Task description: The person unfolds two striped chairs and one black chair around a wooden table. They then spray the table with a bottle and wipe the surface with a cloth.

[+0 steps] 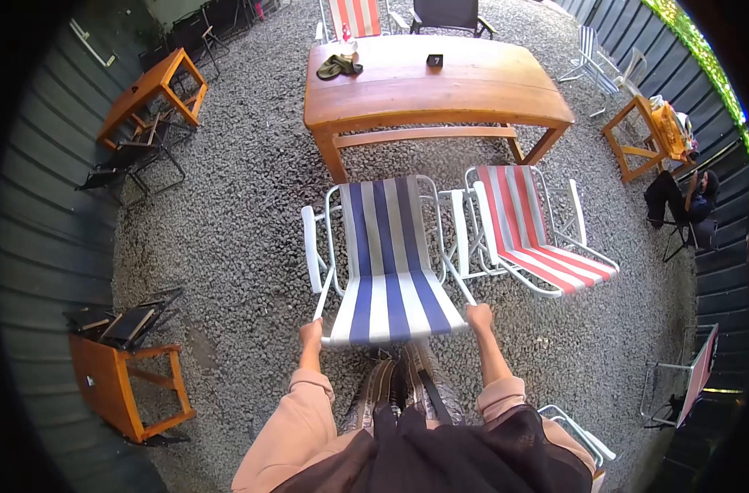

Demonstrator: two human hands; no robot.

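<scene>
A folding chair with blue, grey and white striped fabric (pixel 388 287) and a white metal frame faces me. My left hand (pixel 311 332) is closed round the frame at the chair's left front. On the other side, my right hand (pixel 479 317) grips the frame at the right front corner. Just right of it stands a red and white striped chair (pixel 527 230), its armrest close beside the blue one. Behind both chairs is a long wooden table (pixel 440 90).
Gravel (pixel 235 246) covers the ground. On the table lie a dark green cloth (pixel 339 66) and a black number sign (pixel 434 60). Small wooden tables (pixel 120 386) and dark chairs line the left wall. A person in dark clothes (pixel 691 197) sits at the right.
</scene>
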